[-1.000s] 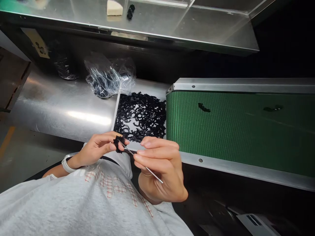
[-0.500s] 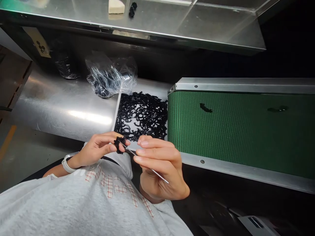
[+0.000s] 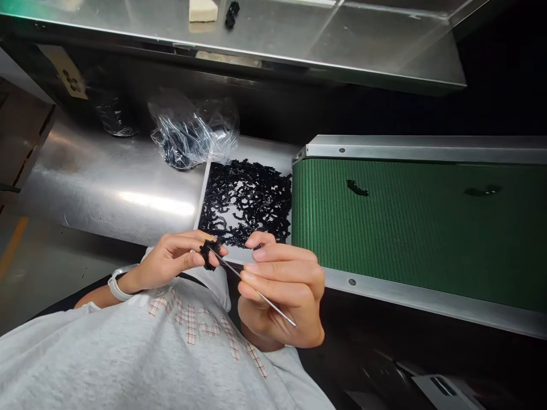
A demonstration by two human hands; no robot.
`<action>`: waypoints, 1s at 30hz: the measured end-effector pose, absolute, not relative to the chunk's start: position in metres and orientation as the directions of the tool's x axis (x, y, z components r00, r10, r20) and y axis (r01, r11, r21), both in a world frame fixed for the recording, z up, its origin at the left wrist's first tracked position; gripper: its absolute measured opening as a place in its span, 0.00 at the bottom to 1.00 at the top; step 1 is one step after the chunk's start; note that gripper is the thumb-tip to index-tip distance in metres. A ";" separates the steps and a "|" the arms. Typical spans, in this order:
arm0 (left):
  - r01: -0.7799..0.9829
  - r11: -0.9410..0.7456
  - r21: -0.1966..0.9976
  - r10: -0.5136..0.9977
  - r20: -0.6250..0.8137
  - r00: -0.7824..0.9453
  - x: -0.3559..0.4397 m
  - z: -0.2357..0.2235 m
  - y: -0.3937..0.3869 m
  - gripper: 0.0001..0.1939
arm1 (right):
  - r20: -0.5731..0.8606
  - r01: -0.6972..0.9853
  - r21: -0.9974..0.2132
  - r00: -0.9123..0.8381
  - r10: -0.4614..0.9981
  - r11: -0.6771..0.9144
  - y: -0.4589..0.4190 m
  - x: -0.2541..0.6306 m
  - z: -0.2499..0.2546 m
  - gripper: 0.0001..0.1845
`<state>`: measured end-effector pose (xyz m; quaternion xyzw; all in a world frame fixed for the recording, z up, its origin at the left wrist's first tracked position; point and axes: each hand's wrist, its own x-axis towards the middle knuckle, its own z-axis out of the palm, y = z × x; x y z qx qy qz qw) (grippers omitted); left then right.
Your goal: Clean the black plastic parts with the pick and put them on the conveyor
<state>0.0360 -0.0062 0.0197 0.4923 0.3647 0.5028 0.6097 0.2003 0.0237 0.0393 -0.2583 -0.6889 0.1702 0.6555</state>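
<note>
My left hand [image 3: 171, 259], a pale band on its wrist, pinches a small black jagged part [image 3: 210, 254] between thumb and fingers. Closed round a thin metal rod [image 3: 269, 306], my right hand [image 3: 284, 287] holds it slantwise, its far tip at the black part. Whether the tip goes into the part or only touches it, I cannot tell. Just beyond both hands a white tray [image 3: 232, 216] carries many loose black pieces [image 3: 256, 188], some of them curved. My right fingertips overlap the tray's near edge in this view.
A green conveyor belt [image 3: 410, 239] runs off to the right, with a black piece [image 3: 357, 188] on it. Left of the tray lies a shiny metal surface [image 3: 128, 188]. A clear plastic bag [image 3: 194, 134] sits behind. Above, a metal shelf [image 3: 299, 40] holds a cream block [image 3: 203, 10].
My right hand has shifted slightly right, and its index finger has lifted off from the rod a little. My left hand keeps the black part in nearly the same place.
</note>
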 end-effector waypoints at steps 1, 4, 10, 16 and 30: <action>-0.259 0.004 0.966 0.973 0.056 0.224 0.036 0.019 -0.006 0.12 | 0.813 0.120 -0.576 -0.018 0.582 0.809 0.023 0.201 0.039 0.09; -0.271 -0.012 0.963 0.975 0.071 0.211 0.036 0.018 -0.005 0.10 | 0.797 0.087 -0.592 -0.088 0.598 0.801 0.021 0.205 0.038 0.08; -0.269 0.010 0.963 0.971 0.055 0.231 0.037 0.021 -0.005 0.12 | 0.791 0.102 -0.604 -0.042 0.610 0.791 0.022 0.202 0.039 0.09; -0.240 0.037 0.970 0.968 0.025 0.250 0.037 0.024 -0.004 0.15 | 0.808 0.179 -0.584 0.038 0.588 0.792 0.025 0.196 0.039 0.10; -0.303 0.031 0.953 0.974 0.038 0.222 0.038 0.020 -0.006 0.12 | 0.765 0.163 -0.607 -0.146 0.627 0.778 0.019 0.212 0.037 0.11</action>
